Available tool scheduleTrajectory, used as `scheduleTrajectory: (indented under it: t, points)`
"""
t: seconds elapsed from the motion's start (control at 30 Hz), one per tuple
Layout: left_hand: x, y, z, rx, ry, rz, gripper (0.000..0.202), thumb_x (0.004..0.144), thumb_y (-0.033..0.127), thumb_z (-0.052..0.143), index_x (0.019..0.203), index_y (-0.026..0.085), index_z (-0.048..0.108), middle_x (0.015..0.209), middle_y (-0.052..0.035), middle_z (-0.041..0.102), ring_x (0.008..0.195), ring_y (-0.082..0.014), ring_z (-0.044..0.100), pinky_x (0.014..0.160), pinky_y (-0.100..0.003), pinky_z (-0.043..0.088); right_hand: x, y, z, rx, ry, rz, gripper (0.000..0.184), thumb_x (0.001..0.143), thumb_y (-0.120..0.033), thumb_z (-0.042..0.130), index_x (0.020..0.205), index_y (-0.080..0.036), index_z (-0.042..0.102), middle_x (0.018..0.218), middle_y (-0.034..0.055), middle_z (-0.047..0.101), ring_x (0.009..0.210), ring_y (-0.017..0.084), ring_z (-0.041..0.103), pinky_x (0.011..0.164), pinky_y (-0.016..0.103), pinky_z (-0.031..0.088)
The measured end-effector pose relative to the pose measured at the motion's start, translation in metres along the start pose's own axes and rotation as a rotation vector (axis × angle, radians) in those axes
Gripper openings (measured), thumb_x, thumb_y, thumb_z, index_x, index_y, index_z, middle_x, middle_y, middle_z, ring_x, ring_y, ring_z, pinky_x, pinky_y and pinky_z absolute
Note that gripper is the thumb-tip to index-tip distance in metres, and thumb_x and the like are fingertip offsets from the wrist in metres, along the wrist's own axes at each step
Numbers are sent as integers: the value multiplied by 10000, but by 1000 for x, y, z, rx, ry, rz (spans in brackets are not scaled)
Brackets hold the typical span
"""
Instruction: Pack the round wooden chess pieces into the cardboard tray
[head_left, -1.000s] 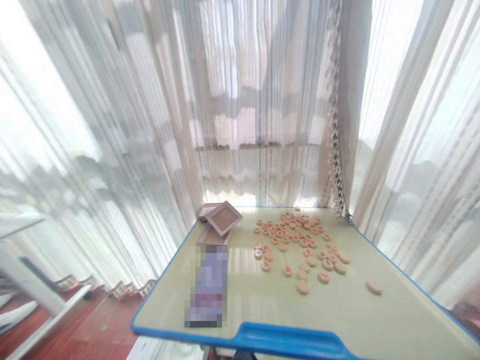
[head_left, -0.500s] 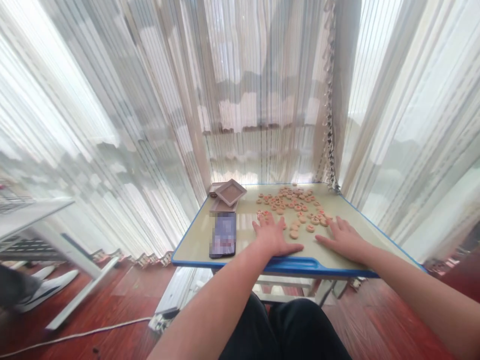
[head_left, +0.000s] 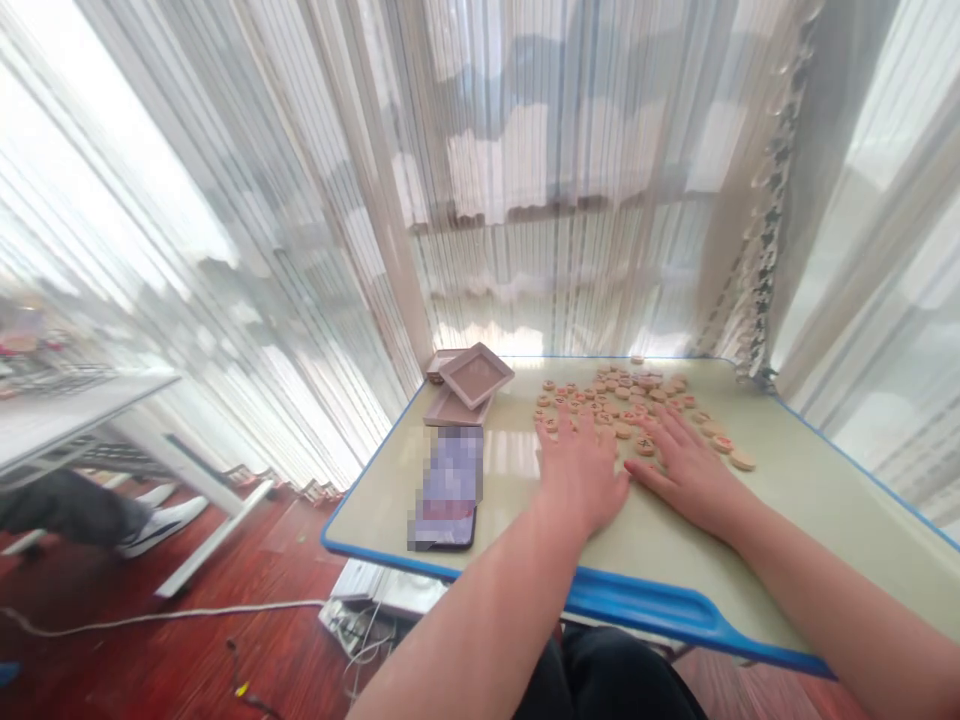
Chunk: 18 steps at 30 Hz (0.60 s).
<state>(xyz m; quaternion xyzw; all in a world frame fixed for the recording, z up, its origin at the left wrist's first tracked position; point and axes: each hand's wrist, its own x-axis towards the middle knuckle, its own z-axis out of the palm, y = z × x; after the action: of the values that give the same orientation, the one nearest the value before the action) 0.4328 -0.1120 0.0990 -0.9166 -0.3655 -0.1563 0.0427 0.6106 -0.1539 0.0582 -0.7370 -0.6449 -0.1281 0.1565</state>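
Several round wooden chess pieces [head_left: 630, 395] with red or black marks lie scattered on a pale green table with a blue rim [head_left: 645, 610]. My left hand [head_left: 581, 470] lies flat and open on the tabletop at the near edge of the pieces, fingers spread and touching a few. Beside it, my right hand [head_left: 686, 470] also rests flat and open, fingers pointing at the pieces. Neither hand holds anything.
A phone [head_left: 448, 488] lies on the table's left side. Behind it sits a brown wooden box with its tilted lid [head_left: 475, 375]. Sheer curtains [head_left: 525, 180] hang close behind the table. Left of the table are a cable on the red floor [head_left: 150, 615] and another person's shoe [head_left: 161, 520].
Both hands came into view and settled on the table, then slid forward and closer together onto the near pieces. The view shifted down and left.
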Motion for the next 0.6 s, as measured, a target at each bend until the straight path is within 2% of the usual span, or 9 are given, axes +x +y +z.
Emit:
scheduleTrajectory:
  t: [0.07, 0.2, 0.3, 0.37, 0.43, 0.5, 0.6]
  points:
    - [-15, 2, -10, 48, 11, -104, 568, 807, 511, 364, 1289, 213, 404, 1418, -113, 287, 1312, -386, 86, 986, -647, 124, 0, 3, 4, -18, 54, 0, 683, 788, -600, 372, 1323, -175, 363, 1452, 114, 222, 1335, 284, 146, 1058, 451, 219]
    - [-56, -4, -24, 89, -62, -344, 745, 762, 640, 323, 1378, 223, 276, 1453, -129, 207, 1318, -408, 35, 961, -689, 91, 2, 8, 10, -7, 75, -42, 707, 757, -619, 401, 1293, -158, 403, 1415, 153, 286, 1317, 330, 183, 1039, 483, 230]
    - [-81, -13, -27, 77, -62, -402, 786, 754, 683, 258, 1400, 237, 211, 1468, -127, 155, 1312, -423, 45, 937, -698, 131, 5, 14, 19, 27, 141, -62, 775, 725, -682, 366, 1263, -128, 438, 1381, 208, 320, 1296, 361, 222, 1033, 496, 223]
    - [-90, -17, -30, 54, -34, -413, 784, 769, 681, 199, 1401, 217, 211, 1449, -152, 207, 1299, -427, 112, 935, -691, 157, 8, 17, 26, 60, 189, -74, 818, 698, -721, 350, 1280, -150, 420, 1356, 215, 353, 1274, 377, 262, 1017, 510, 240]
    - [-90, -16, -35, 49, 51, -338, 767, 790, 660, 160, 1403, 202, 203, 1442, -152, 225, 1306, -399, 125, 975, -657, 140, 9, 16, 27, 122, 207, -102, 819, 676, -723, 373, 1279, -171, 416, 1337, 178, 390, 1249, 389, 301, 1010, 522, 248]
    - [-81, -10, -39, 45, 124, -239, 749, 801, 645, 153, 1381, 187, 270, 1421, -148, 277, 1310, -375, 134, 1009, -623, 113, 8, 12, 20, 144, 213, -107, 763, 696, -677, 384, 1261, -168, 434, 1319, 145, 416, 1235, 383, 326, 1024, 504, 243]
    - [-48, -2, -37, -12, 158, -140, 727, 800, 647, 166, 1277, 173, 443, 1346, -149, 394, 1287, -347, 218, 1031, -559, 162, 2, 3, 3, 41, 149, -98, 639, 763, -560, 389, 1188, -98, 507, 1271, 192, 464, 1187, 333, 404, 1005, 406, 295]
